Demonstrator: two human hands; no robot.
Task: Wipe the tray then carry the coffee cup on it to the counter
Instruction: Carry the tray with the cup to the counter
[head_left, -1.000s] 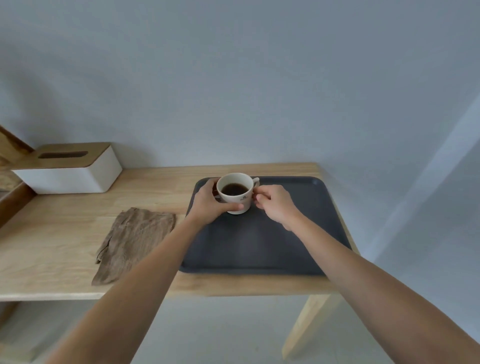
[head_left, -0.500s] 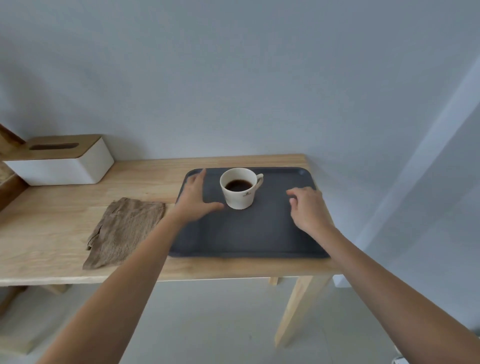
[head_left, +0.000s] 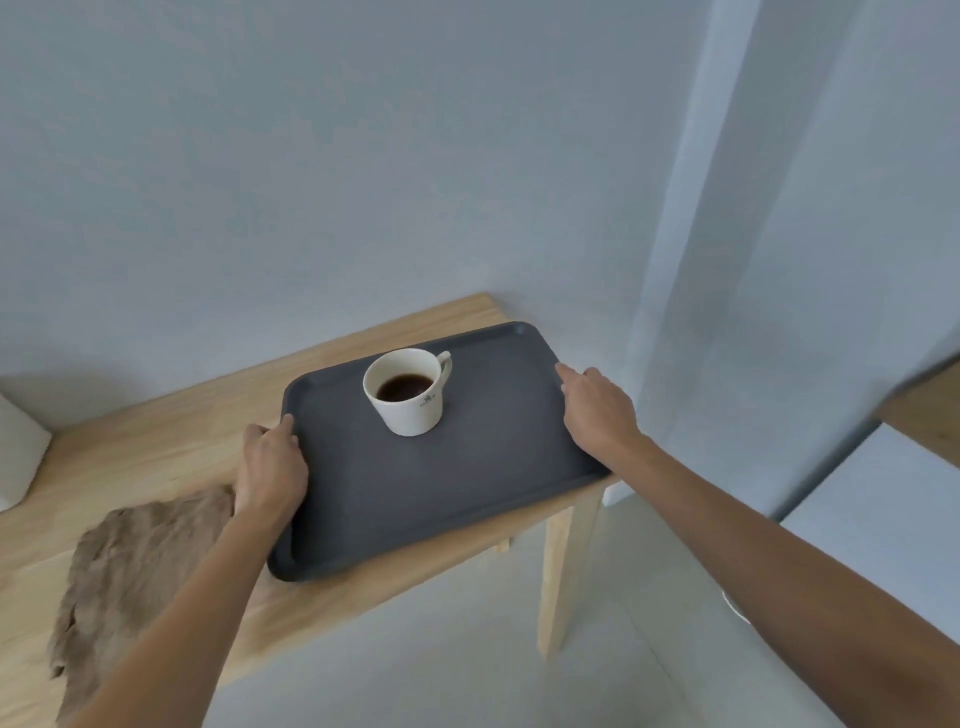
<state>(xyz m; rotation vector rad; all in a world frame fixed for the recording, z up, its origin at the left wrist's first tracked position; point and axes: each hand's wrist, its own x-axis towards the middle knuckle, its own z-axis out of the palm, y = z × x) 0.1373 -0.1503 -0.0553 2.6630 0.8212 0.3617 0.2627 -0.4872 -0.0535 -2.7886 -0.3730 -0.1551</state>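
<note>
A dark grey tray (head_left: 467, 493) lies at the right end of a wooden table (head_left: 171, 436). On its far half stands a white coffee cup (head_left: 410, 410), upright, with dark coffee in it and its handle pointing away to the right. My left hand (head_left: 270, 467) grips the tray's left rim, thumb over the edge. My right hand (head_left: 597, 410) is curled over the tray's right rim. Whether the tray is off the table I cannot tell. A crumpled brown cloth (head_left: 130, 561) lies on the table to the left of the tray.
A white box (head_left: 15, 457) shows at the left edge of the table. A grey wall stands right behind the table. At the right edge is a wooden-topped white counter (head_left: 919, 431). Bare floor lies below the table's right leg (head_left: 561, 571).
Both hands left the cup and moved out to the tray's left and right rims. The view has swung to the right and tilted, so the table now looks slanted.
</note>
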